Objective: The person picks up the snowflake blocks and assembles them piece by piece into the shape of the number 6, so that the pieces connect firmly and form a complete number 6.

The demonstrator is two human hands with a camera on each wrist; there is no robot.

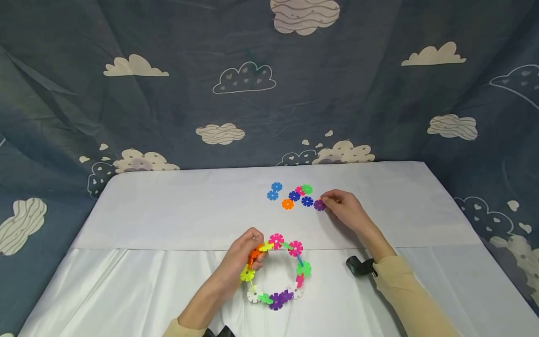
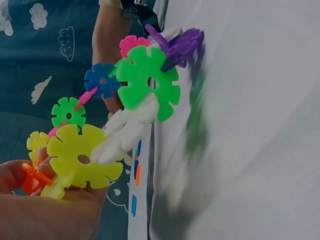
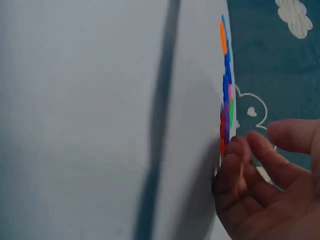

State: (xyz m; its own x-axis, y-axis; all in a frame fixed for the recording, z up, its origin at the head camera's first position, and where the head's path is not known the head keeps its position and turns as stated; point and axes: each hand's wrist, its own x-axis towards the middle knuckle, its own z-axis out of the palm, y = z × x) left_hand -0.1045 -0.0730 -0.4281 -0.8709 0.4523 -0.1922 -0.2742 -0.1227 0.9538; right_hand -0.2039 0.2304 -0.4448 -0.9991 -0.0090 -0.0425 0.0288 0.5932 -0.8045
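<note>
My left hand (image 1: 242, 255) grips a ring of linked plastic snowflake discs (image 1: 275, 299) at its left side, around the orange pieces. Yellow, white, green, purple and pink discs make up the loop. Close up in the left wrist view are a yellow disc (image 2: 84, 159) and a larger-looking green disc (image 2: 148, 82). My right hand (image 1: 347, 210) reaches to the right end of the loose discs, its fingertips at a purple disc (image 1: 319, 205) and an orange-red one (image 3: 222, 142). In the right wrist view the thumb stands apart from the fingers, with no disc between them.
Several loose discs lie toward the back of the white table (image 1: 189, 210), among them an orange disc (image 1: 287, 204), a light blue disc (image 1: 272, 195) and a green disc (image 1: 307, 189). Behind the table hangs a dark cloud-patterned cloth (image 1: 177, 112).
</note>
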